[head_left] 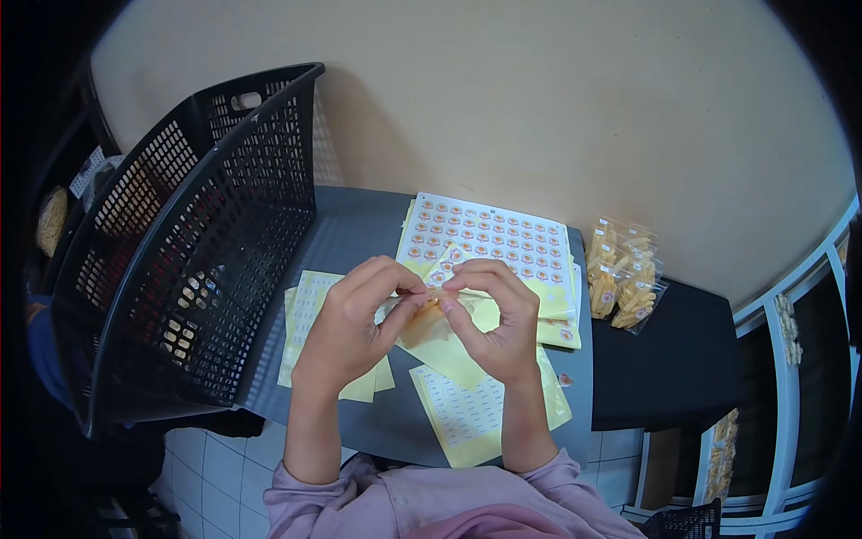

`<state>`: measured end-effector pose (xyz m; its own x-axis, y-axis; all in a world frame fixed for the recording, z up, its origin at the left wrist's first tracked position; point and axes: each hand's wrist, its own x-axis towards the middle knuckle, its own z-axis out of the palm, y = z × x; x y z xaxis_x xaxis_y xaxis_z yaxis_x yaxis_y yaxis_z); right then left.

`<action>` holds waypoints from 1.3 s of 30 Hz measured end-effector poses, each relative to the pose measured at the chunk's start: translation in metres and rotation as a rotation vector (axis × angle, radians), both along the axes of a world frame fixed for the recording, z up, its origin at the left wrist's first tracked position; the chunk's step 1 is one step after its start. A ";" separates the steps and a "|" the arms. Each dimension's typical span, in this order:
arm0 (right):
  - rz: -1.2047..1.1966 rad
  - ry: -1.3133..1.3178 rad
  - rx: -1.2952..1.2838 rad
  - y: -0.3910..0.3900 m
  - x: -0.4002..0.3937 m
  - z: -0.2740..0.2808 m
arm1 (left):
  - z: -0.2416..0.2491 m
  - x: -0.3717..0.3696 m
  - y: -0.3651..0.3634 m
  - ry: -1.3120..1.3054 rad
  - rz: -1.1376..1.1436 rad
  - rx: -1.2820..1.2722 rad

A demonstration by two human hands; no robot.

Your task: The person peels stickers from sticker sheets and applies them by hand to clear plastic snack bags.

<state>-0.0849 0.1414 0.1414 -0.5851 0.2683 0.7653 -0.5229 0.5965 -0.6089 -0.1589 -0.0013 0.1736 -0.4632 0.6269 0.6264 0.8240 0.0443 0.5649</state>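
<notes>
Both hands meet over the middle of the grey table. Between them hangs a clear plastic bag with something orange-yellow inside, partly hidden by my fingers. My left hand pinches the bag's top edge between thumb and fingers. From the other side, my right hand pinches the same edge, its fingertips close to the left ones. Beneath and behind them lies a stack of sticker sheets printed with round orange labels. Yellow-backed sheets with small printed text lie nearer to me, partly under my right forearm.
A tall black perforated basket stands at the left. More label sheets lie beside my left hand. Several filled snack bags rest on a black surface at the right. A white-framed rack stands farther right; a wall rises behind.
</notes>
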 end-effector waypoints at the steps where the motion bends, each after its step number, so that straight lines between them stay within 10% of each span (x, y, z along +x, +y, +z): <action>1: 0.000 0.001 0.000 0.000 0.000 -0.001 | 0.000 0.001 0.000 0.001 0.000 0.000; 39: -0.039 -0.017 -0.024 0.003 0.004 0.005 | -0.017 -0.009 0.014 -0.261 -0.113 0.180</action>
<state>-0.0806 0.1447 0.1460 -0.5867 0.3091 0.7485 -0.4891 0.6014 -0.6317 -0.1676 0.0123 0.1564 -0.5564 0.5732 0.6015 0.6446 -0.1590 0.7478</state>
